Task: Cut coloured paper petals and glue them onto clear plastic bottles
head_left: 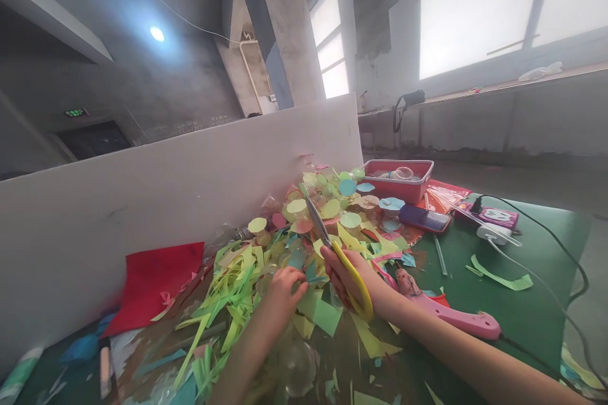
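Observation:
My right hand (354,278) is closed round the yellow handles of a pair of scissors (332,247), whose blades point up and away over the heap of paper. My left hand (282,291) pinches a small teal paper piece (313,272) right beside the scissors. Both hands hover over a pile of green and yellow paper strips (232,291). Several cut paper circles (327,205) in yellow, green, pink and blue lie just beyond the blades.
A pink glue gun (451,316) lies under my right forearm on the green table (532,316). Behind it sit a phone (424,218), a pink tray (401,180), cables and a charger. A red sheet (159,278) lies left by the white partition (166,202).

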A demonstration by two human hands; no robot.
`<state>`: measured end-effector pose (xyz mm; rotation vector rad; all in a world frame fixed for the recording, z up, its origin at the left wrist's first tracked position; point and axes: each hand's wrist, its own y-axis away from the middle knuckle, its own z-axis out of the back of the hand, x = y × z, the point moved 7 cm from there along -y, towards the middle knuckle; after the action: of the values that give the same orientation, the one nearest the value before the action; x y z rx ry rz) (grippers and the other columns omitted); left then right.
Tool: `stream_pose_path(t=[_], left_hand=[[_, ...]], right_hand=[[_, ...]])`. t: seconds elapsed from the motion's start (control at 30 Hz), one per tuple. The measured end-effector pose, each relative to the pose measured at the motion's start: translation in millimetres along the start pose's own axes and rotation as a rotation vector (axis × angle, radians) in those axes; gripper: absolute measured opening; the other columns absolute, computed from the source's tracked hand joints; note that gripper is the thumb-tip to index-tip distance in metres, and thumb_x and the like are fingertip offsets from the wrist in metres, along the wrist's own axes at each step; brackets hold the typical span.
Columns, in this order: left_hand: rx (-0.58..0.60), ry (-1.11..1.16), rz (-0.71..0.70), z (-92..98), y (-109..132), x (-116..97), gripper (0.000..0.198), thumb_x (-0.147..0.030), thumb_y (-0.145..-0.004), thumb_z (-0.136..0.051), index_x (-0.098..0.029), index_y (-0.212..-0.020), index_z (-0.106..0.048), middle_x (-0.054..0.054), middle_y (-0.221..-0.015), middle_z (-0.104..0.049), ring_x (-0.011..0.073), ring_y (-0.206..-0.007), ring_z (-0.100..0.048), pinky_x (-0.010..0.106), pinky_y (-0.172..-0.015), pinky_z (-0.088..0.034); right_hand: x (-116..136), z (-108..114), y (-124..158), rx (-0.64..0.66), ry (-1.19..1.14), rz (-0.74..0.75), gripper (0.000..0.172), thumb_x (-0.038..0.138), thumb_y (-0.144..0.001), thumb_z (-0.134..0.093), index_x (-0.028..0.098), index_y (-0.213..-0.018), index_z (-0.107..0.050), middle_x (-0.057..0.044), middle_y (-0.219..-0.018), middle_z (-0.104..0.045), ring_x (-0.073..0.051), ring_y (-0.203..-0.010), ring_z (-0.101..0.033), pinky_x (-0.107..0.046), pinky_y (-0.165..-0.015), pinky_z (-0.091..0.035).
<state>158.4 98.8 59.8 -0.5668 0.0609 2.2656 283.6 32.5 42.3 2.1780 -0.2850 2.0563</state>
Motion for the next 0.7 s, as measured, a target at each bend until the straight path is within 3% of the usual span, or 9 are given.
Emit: stream_pose_path(t=[0.23, 0.43, 0.6, 0.7], left_hand=[[-0.257, 0.100, 0.176, 44.8, 7, 9, 0.032, -0.047, -0.080, -0.045, -0.021, -0.071, -0.062, 0.004, -0.080, -0.067, 0.0207, -0.073, -0.061, 0.031, -0.067, -0.046], [-0.393, 0.150, 0.386, 76.1, 16, 44, 0.028, -0.049, -0.069, -0.054, -0.022, -0.071, -0.060, 0.002, -0.064, -0.067, 0.0217, -0.063, -0.063, 0.031, -0.062, -0.046], [-0.554, 0.345, 0.329, 87.8, 16, 75, 0.042, -0.057, -0.056, -0.065, -0.021, -0.076, -0.056, 0.005, -0.079, -0.069, 0.0236, -0.076, -0.067, 0.035, -0.073, -0.052], [-0.571, 0.358, 0.347, 90.2, 16, 91, 0.051, -0.062, -0.055, -0.065, -0.019, -0.083, -0.060, 0.010, -0.088, -0.071, 0.0260, -0.082, -0.067, 0.038, -0.077, -0.052]], right_hand=[[27, 5, 14, -0.025, 0.188, 0.098, 0.051, 0.068, -0.078, -0.054, 0.021, -0.063, -0.039, 0.007, -0.050, -0.034, -0.008, -0.045, -0.032, -0.021, -0.041, -0.024], [24, 5, 11, -0.075, 0.560, 0.139, 0.047, 0.060, -0.080, -0.058, 0.021, -0.060, -0.038, 0.004, -0.055, -0.042, -0.011, -0.051, -0.034, -0.024, -0.048, -0.023], [20, 5, 10, -0.166, 0.949, 0.185, 0.037, 0.049, -0.085, -0.055, 0.022, -0.062, -0.046, -0.002, -0.057, -0.055, -0.017, -0.055, -0.047, -0.027, -0.054, -0.027], [21, 3, 10, -0.174, 1.155, 0.241, 0.023, 0.037, -0.086, -0.055, 0.020, -0.071, -0.053, -0.006, -0.063, -0.065, -0.022, -0.064, -0.059, -0.030, -0.063, -0.033]])
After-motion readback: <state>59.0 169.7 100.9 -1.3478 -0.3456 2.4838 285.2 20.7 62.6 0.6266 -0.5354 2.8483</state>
